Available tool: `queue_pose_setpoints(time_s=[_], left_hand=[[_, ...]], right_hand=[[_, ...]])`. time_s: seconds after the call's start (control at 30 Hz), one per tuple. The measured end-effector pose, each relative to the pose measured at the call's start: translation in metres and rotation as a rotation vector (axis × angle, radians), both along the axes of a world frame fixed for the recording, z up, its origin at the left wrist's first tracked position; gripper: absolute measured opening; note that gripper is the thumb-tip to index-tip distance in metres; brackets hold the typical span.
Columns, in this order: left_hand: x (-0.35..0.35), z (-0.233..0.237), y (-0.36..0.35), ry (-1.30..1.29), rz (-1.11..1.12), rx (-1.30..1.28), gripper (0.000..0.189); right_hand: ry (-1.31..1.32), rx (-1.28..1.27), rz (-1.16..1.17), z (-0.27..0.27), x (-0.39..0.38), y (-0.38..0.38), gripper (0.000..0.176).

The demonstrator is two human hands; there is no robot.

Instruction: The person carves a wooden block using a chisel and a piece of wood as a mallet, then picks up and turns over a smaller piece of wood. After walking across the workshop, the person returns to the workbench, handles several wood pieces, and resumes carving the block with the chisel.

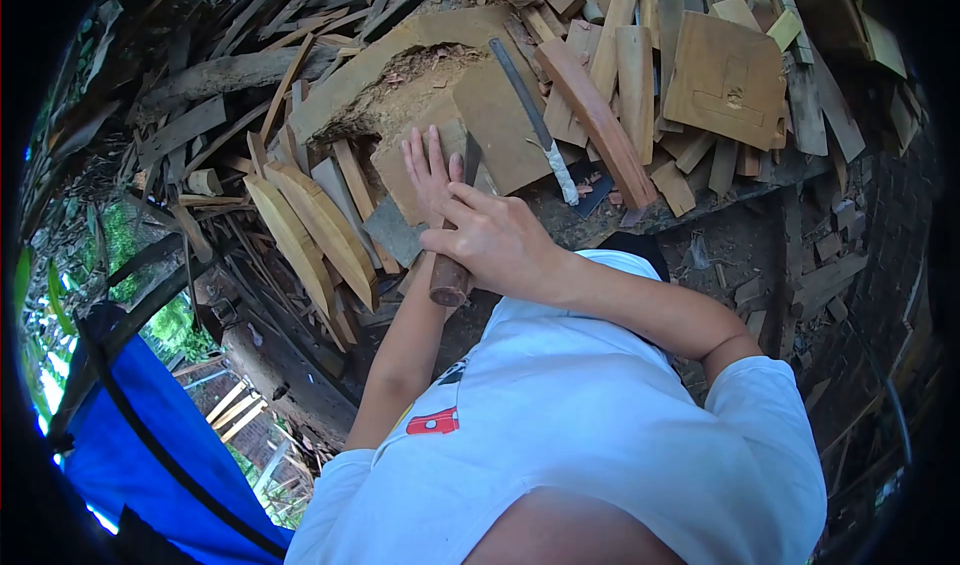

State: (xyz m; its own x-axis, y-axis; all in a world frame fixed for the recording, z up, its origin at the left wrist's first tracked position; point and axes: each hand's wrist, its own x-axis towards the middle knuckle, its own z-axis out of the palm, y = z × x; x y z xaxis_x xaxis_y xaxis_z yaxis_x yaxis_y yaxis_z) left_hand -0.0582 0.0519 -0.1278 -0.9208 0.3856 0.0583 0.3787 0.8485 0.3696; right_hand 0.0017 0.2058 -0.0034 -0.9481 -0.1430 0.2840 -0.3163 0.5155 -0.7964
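My right hand (497, 243) is wrapped round the thick wooden handle of a chisel (451, 282). Its dark metal blade points away from me, close beside my left hand. My left hand (430, 173) lies flat, fingers stretched out, on a light brown wooden board (395, 165). The two hands are close together and appear to touch near the left wrist. Just to the right lies a flat wooden panel (500, 115). Across that panel rests a long dark file-like bar (522, 90) with a white-wrapped end.
A thick reddish wooden bar (597, 125) lies at the right, near a square board with pencil marks (725, 80). Two curved wood pieces (325, 230) lean at the left. Offcuts crowd the back. A blue tarp (160, 435) hangs lower left.
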Motion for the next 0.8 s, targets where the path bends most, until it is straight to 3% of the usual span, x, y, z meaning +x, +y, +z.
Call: queue_pose_setpoints(time_s=[0.3,0.43,0.5,0.57,0.63,0.7,0.73,0.8], left_hand=[[0.004,0.030,0.011,-0.143,-0.032,0.129,0.066],[-0.006,0.008,0.000,-0.028,-0.073,-0.052,0.062],[-0.004,-0.006,-0.008,0.064,-0.108,-0.155,0.055],[-0.001,-0.011,-0.003,0.058,0.053,-0.027,0.052],[-0.001,-0.009,-0.002,0.052,0.070,-0.004,0.050],[0.000,-0.009,-0.002,0.049,0.085,0.021,0.049],[0.000,-0.008,-0.003,0.040,0.077,0.013,0.049],[-0.001,-0.008,-0.003,0.045,0.087,0.014,0.049]], right_hand=[[-0.025,0.033,0.004,0.011,-0.010,-0.011,0.029],[-0.078,-0.058,0.015,0.020,-0.018,0.015,0.034],[-0.194,-0.350,-0.050,0.019,-0.021,0.039,0.032],[-0.195,-0.412,-0.082,0.004,-0.022,0.067,0.026],[-0.406,-0.734,-0.267,-0.009,-0.015,0.089,0.024],[-0.448,-0.989,-0.300,-0.016,-0.007,0.113,0.023],[-0.447,-0.976,-0.279,-0.016,-0.003,0.123,0.023],[-0.467,-1.179,-0.289,-0.012,0.007,0.138,0.027]])
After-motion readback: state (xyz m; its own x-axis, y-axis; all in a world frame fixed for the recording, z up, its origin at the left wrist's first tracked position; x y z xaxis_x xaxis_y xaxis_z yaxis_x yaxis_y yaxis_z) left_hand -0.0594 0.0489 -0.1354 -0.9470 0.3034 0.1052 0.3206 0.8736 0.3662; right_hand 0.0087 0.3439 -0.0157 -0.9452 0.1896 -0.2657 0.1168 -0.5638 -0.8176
